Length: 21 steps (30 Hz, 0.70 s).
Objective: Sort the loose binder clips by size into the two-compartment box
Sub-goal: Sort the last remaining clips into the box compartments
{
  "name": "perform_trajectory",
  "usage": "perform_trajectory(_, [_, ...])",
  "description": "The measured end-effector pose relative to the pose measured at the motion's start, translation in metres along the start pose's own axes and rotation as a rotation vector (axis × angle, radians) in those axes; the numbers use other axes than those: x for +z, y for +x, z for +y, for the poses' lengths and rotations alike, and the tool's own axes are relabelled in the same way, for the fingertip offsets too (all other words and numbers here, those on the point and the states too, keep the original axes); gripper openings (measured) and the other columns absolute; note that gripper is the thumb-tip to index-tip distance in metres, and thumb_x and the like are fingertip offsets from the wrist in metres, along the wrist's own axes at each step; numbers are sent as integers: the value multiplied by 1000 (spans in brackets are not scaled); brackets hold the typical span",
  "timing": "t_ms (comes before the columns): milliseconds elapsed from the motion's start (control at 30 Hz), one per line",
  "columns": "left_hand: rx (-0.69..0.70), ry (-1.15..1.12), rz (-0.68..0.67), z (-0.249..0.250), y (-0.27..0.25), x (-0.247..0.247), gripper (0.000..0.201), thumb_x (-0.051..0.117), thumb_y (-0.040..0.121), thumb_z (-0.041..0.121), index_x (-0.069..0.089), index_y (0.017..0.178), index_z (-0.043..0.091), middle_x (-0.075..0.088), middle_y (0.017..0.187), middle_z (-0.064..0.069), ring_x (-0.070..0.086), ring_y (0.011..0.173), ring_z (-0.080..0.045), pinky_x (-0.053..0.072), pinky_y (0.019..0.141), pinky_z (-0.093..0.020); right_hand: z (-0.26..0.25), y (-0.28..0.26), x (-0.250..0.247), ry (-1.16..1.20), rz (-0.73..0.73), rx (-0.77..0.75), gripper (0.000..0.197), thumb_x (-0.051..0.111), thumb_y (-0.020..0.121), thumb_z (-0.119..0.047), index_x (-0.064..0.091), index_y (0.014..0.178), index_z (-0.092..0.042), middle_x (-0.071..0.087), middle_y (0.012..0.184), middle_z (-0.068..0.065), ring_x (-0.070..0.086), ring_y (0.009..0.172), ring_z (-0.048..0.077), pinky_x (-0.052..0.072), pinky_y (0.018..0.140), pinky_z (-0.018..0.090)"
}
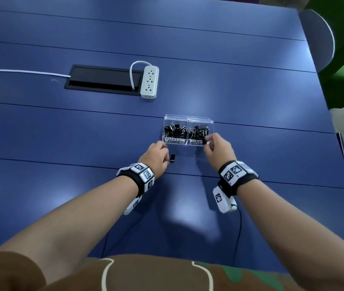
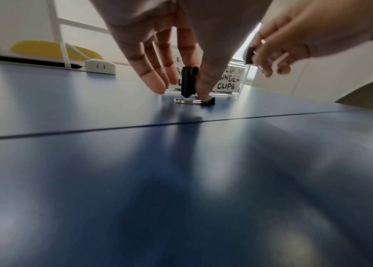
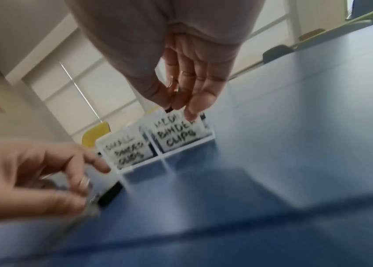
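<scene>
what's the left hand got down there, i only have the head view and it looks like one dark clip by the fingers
Observer: The left wrist view shows two. The left hand pinches an upright black clip, and a smaller clip lies flat on the table under the thumb.
Operator: what does the label behind the right hand say
Observer: In the left wrist view that label reads MEDIUM BINDER CLIPS.
Operator: how is the right hand holding its clip
Observer: In the right wrist view the right hand pinches the hanging clip by its wire handles, with the black body pointing down just above that label.
</scene>
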<state>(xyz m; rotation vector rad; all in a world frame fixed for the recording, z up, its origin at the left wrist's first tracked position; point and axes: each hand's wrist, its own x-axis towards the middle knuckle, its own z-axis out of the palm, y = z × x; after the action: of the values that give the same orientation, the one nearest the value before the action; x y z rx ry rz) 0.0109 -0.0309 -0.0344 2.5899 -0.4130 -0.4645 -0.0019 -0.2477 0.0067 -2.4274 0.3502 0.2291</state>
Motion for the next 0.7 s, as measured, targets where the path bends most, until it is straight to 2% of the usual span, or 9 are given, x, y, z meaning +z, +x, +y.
perform_trajectory(100, [10, 49, -72, 4, 3, 0, 0, 58, 85, 10, 58, 85, 10, 54, 110, -4, 47, 104, -22, 53, 77, -43, -9, 24, -12, -34, 42, -49, 15, 49, 89, -14, 58, 101, -12, 64, 93, 7, 59, 85, 25, 51, 81, 35])
perform_trajectory(167, [-19, 26, -67, 4, 4, 1, 4, 56, 85, 7, 58, 87, 10, 54, 105, -5, 48, 101, -24, 53, 77, -44, -14, 31, -12, -66, 62, -94, 16, 50, 88, -14, 58, 102, -10, 61, 102, 9, 57, 94, 27, 50, 83, 39])
perform_trajectory(267, [-48, -43, -38, 4, 3, 3, 6, 56, 84, 5, 60, 85, 9, 54, 103, -9, 53, 95, -28, 52, 79, -44, -26, 25, 0, -122, 116, -259, 21, 53, 87, -11, 58, 107, -6, 53, 112, 12, 48, 110, 28, 49, 84, 41])
perform_trajectory(367, [-79, -105, -40, 2, 1, 0, 7, 56, 84, 3, 61, 82, 8, 55, 101, -11, 58, 90, -30, 51, 81, -40, -35, 10, 29, -114, -41, -365, 20, 52, 86, -4, 63, 102, -3, 56, 110, 13, 51, 108, 29, 48, 93, 41])
perform_trajectory(433, [-108, -166, -21, -1, -1, -2, 6, 60, 82, 3, 63, 84, 8, 59, 99, -11, 59, 90, -30, 50, 82, -36, -34, 2, 49, -133, -224, -334, 27, 52, 85, -5, 64, 109, -6, 55, 115, 12, 52, 110, 30, 46, 96, 43])
perform_trajectory(500, [-154, -231, 2, -2, -4, -7, 7, 63, 82, 6, 66, 87, 9, 66, 97, -9, 62, 90, -26, 49, 80, -30, -30, -2, 63, -207, -346, -297, 35, 53, 86, -8, 60, 120, -9, 51, 122, 11, 47, 117, 30, 44, 99, 42])
perform_trajectory(600, [-176, -266, 54, -3, -5, -13, 10, 66, 83, 16, 67, 93, 16, 71, 98, -2, 65, 91, -20, 52, 85, -32, -25, -8, 70, -221, -339, -292, 32, 55, 88, -11, 58, 120, -4, 49, 124, 12, 42, 120, 29, 42, 100, 39])
perform_trajectory(700, [-82, -284, 114, 8, -1, -20, 17, 62, 86, 13, 67, 103, 11, 70, 104, -7, 64, 96, -21, 49, 89, -27, -16, -14, 71, -197, -287, -285, 29, 53, 88, -11, 59, 116, -3, 51, 121, 13, 45, 117, 31, 42, 97, 37])
